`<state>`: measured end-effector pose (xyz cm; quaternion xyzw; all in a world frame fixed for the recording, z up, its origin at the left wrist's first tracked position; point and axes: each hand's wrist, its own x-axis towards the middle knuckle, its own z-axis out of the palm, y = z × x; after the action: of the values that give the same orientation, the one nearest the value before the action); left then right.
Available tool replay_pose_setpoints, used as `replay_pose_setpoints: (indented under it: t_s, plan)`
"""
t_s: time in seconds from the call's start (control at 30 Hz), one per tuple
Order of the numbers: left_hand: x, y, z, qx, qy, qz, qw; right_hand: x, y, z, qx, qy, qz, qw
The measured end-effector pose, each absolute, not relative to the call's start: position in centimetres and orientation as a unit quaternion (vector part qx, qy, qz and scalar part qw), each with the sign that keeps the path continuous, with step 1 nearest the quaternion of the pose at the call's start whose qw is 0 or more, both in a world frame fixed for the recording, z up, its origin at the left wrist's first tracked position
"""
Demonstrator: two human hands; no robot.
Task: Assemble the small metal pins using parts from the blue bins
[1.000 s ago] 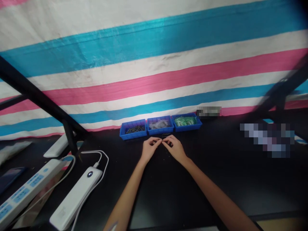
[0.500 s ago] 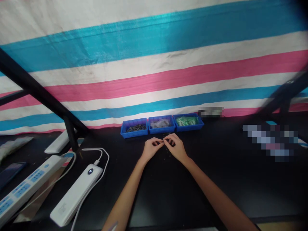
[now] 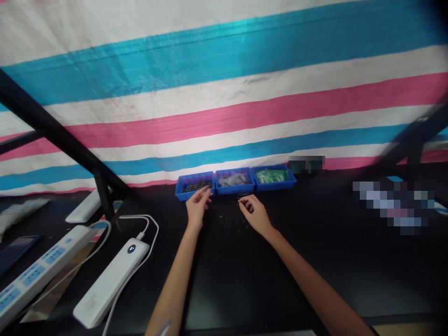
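Note:
My left hand [image 3: 198, 208] is at the front edge of the left blue tray [image 3: 182, 191], which holds dark screw-like pieces; its fingers are apart and nothing shows between them. The middle blue tray [image 3: 234, 189] has clear plastic bags in it. Green packets lie in the right blue tray [image 3: 276, 186]. In front of the middle and right trays is my right hand [image 3: 254, 212], fingers curled and the thumb near the index fingertip; what they pinch, if anything, is too small to name. A few thin dark pieces [image 3: 244, 194] lie just beyond its fingertips.
On the left of the black table [image 3: 224, 280] are a white power bank [image 3: 110, 284] with a cable, a power strip [image 3: 45, 270] and a phone [image 3: 17, 252]. Black frame bars [image 3: 59, 126] stand at both sides. Striped sheeting [image 3: 224, 112] hangs behind.
My left hand has parted from my right hand and moved left to the left tray, its fingers opening. My right hand has stayed nearly in place.

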<state>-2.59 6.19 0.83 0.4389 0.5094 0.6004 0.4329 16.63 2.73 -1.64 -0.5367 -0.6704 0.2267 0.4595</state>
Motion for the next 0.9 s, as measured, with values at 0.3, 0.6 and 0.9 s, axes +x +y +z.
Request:
replay_pose_setpoints:
  t_s: [0.3,0.6,0.9]
  plan:
    - [-4.4,6.5,1.4,0.43,0.496,0.62,0.428,16.7,2.5,-1.7,-0.545,-0.683,0.219,0.434]
    - [-3.5,6.2,0.8,0.457,0.503,0.622,0.388,16.8,2.5,-1.5,-0.554,-0.687,0.177,0.435]
    - [0.7,4.1,0.4,0.616,0.474,0.479,0.408,16.9,2.9,-2.3,-0.611,-0.69,0.073,0.382]
